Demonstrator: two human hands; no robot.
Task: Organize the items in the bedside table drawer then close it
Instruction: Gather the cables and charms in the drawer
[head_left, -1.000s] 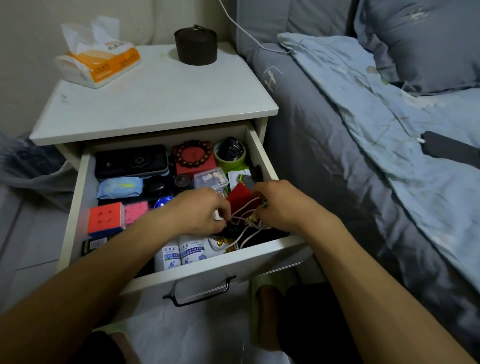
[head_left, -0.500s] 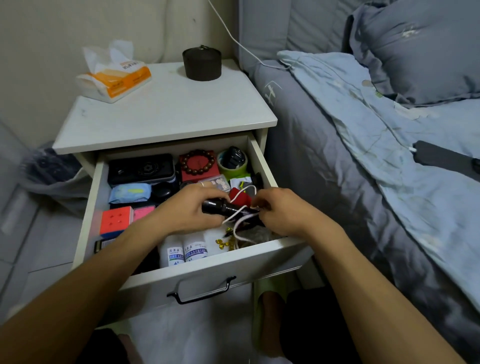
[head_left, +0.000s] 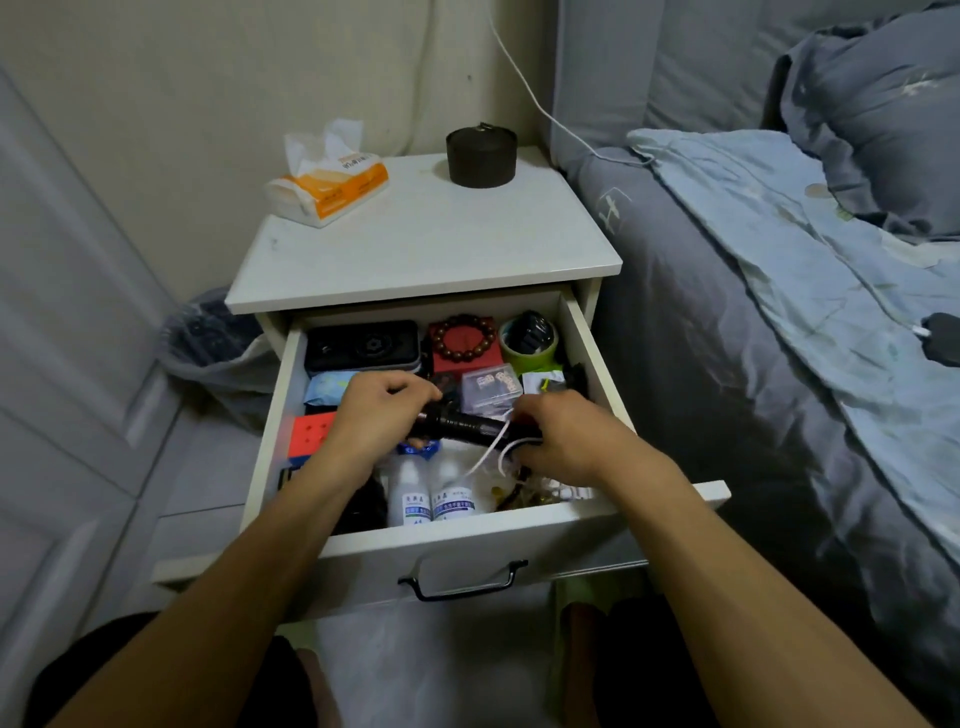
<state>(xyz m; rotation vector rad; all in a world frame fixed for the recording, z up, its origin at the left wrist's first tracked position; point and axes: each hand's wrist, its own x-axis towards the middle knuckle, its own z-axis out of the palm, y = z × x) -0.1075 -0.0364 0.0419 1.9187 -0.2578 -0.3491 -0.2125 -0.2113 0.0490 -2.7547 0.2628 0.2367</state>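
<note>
Drawer (head_left: 582, 343) hangs open from white bedside table (head_left: 426, 249) beside bed (head_left: 727, 364).

Left arm: bare forearm reaching up from the near left, wrist straight. Left hand (head_left: 376, 415): back up, fingers curled round the left end of a black flashlight (head_left: 462, 427). Right arm: bare forearm reaching in from the near right. Right hand (head_left: 566, 436): back up, fingers curled at the flashlight's right end, pinching a white cord (head_left: 493, 446).
</note>
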